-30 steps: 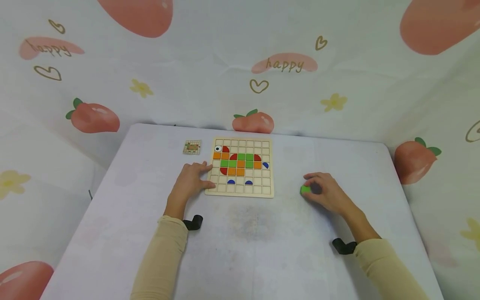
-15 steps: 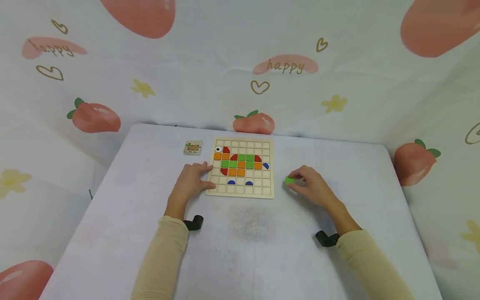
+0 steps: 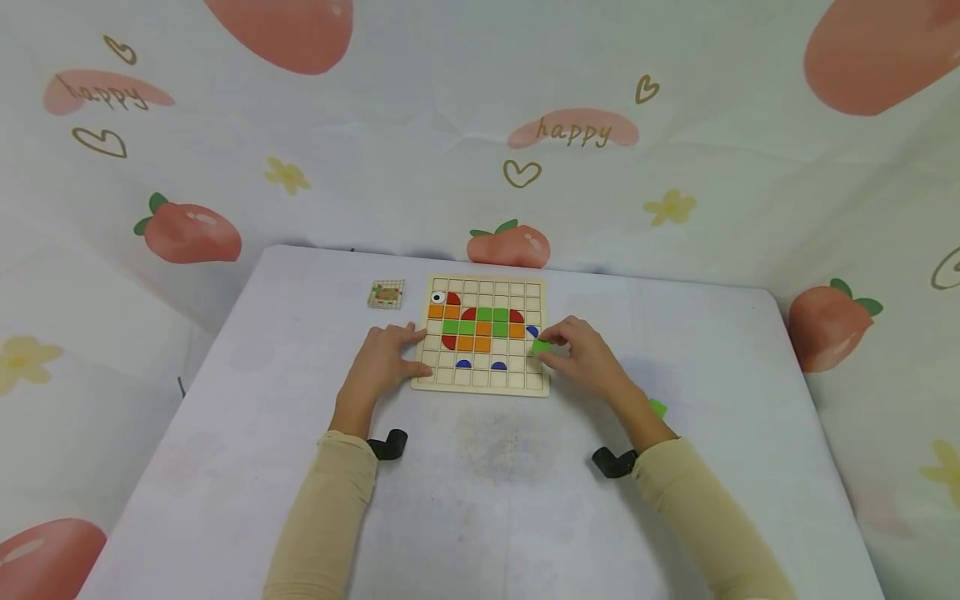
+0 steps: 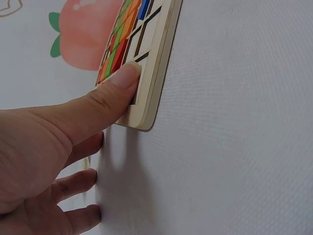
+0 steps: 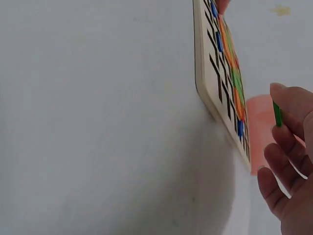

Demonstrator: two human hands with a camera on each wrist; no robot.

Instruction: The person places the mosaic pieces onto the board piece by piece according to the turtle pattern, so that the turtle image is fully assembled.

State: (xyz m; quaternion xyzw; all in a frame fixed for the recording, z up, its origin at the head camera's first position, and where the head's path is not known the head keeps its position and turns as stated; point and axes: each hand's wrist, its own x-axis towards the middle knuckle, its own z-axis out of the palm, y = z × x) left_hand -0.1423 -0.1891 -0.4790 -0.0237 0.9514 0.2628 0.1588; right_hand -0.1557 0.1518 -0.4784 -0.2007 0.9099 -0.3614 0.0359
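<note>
A square wooden grid board point(image 3: 482, 388) lies on the table, with red, orange, green and blue tiles filling part of its cells. My left hand point(image 3: 378, 358) is at its left edge. In the left wrist view the thumb point(image 4: 124, 77) presses on the board's corner, while the fingers point(image 4: 80, 186) spread beside it. My right hand point(image 3: 588, 362) pinches a green square tile point(image 3: 540, 346) between thumb and fingertips over the board's right side. The right wrist view shows that tile point(image 5: 277, 113) edge-on, held above the board point(image 5: 201, 73), with the other fingers loosely bent.
Another green tile point(image 3: 657, 408) lies on the table, partly hidden behind the right forearm. A small picture card point(image 3: 386, 294) with a coloured grid pattern lies behind and left of the board. A fruit-printed cloth point(image 3: 420, 150) hangs behind the white table point(image 3: 465, 517).
My right hand has carried the green tile leftward from the table to over the board's right side. A second green tile has come into view behind the forearm. The left hand stays put.
</note>
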